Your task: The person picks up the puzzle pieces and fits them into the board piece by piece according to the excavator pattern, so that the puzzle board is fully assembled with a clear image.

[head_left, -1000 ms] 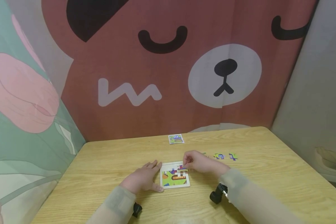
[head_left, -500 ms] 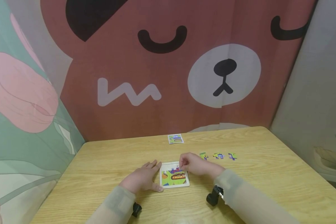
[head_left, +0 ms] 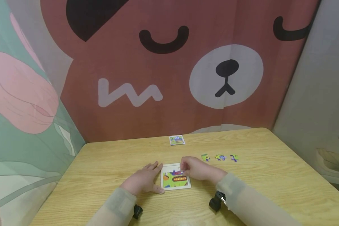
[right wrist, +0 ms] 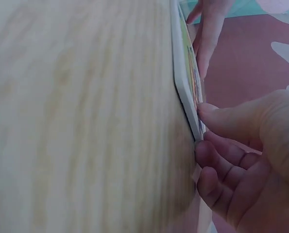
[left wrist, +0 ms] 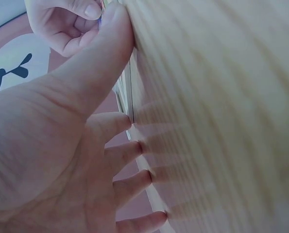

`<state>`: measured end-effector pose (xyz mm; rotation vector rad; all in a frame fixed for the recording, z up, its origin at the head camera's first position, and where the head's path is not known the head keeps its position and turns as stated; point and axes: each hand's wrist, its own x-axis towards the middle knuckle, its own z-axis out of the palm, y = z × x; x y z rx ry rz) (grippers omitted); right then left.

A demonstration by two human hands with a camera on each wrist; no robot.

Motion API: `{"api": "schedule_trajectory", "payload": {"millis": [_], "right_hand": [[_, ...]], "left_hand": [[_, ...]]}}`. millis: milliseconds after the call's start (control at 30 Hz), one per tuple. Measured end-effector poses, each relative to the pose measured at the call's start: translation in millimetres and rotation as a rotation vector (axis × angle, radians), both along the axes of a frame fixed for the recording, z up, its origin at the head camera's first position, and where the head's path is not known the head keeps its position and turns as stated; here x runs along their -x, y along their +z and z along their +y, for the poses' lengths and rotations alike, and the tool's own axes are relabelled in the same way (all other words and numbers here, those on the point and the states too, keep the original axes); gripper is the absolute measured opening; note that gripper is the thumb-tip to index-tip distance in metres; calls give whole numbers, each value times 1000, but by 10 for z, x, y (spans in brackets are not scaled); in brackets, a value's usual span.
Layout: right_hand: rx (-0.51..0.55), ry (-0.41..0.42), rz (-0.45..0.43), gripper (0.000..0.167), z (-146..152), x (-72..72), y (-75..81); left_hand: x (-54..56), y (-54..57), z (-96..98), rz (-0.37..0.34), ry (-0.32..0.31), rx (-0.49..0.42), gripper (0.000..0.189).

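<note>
A white-framed jigsaw puzzle tray [head_left: 176, 188] lies on the table, its lower part filled with a green picture of an orange-and-purple tracked vehicle. My left hand [head_left: 145, 179] rests at the tray's left edge, fingers spread and straight, thumb by the lower left corner. At the right side, my right hand [head_left: 198, 168] has curled fingers and holds a puzzle piece at the tray's upper right, partly hidden by the fingers. In the right wrist view, the right thumb [right wrist: 222, 116] touches the puzzle surface. Bare white tray shows along the top of the picture.
Three loose puzzle pieces lie in a row behind the right hand: a left one [head_left: 205, 157], a middle one [head_left: 220, 157] and a right one [head_left: 234, 157]. A small picture card [head_left: 177, 140] lies at the back of the wooden table [head_left: 115, 157], near the printed curtain [head_left: 124, 122].
My right hand has shifted slightly left and down over the tray, bringing the piece into the picture; white gaps there have closed. The left loose piece is now uncovered. My left hand has stayed still.
</note>
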<state>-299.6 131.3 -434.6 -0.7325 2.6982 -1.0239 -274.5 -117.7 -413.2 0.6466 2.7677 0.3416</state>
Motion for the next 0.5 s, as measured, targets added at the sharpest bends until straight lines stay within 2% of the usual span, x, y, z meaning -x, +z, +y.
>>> {"api": "schedule_trajectory", "payload": {"millis": [233,500], "right_hand": [[-40,20,46,19,0,-7,-7],[-27,10,24,14,51,-9,54]], "left_hand": [[-9,20,-2,-3,-6,-8,103],[-6,6,-12,9,-28,-12,103]]}}
